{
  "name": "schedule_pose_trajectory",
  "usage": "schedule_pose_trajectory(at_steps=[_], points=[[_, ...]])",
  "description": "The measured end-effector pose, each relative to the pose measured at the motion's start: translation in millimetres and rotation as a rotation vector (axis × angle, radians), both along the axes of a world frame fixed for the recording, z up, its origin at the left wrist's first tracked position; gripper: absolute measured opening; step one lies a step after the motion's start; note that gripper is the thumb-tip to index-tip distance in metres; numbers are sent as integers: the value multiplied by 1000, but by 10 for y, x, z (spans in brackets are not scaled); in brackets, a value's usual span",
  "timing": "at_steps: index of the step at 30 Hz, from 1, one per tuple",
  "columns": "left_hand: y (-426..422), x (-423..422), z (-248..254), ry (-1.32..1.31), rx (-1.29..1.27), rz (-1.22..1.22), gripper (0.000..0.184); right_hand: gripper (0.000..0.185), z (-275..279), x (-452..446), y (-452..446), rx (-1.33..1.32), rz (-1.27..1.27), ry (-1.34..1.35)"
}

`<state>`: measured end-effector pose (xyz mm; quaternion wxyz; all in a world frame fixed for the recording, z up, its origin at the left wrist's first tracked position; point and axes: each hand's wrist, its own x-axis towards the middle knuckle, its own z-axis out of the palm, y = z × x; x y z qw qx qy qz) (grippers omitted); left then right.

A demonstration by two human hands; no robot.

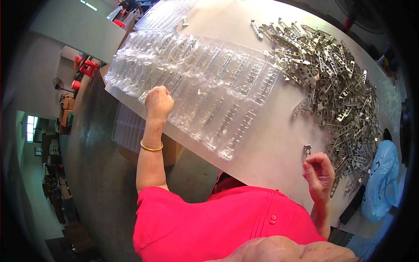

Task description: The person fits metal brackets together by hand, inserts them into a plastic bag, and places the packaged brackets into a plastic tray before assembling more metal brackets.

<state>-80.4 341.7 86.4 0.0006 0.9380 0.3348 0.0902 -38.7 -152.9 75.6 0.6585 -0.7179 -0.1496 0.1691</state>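
My left hand (pixel 159 102) is closed like a fist over the near edge of a clear plastic tray (pixel 209 102); whatever its fingers hold is hidden. Thin metal parts lie in rows in the tray's slots, and crinkled clear film covers much of its left part. Between the thumb and fingers of my right hand (pixel 321 174) is a small perforated metal bracket (pixel 307 150), its upper end sticking up. That hand is over the table's near side, beside a big heap of similar metal brackets (pixel 336 87).
The white table (pixel 275 144) bears the tray and the heap. More clear trays (pixel 166 15) lie at its far left. A blue plastic bag (pixel 382 181) sits by the right edge. Below the left edge are another clear tray (pixel 127 126) and a cardboard box (pixel 171 153).
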Motion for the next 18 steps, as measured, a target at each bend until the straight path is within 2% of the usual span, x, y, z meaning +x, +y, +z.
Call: schedule_pose_trajectory(at_steps=[15, 18], points=[[-31, -42, -43, -7, -60, -15, 18, 12, -20, -21, -67, -10, -15, -16], [-87, -56, -69, -29, 21, -63, 19, 11, 12, -29, -76, -9, -22, -38]])
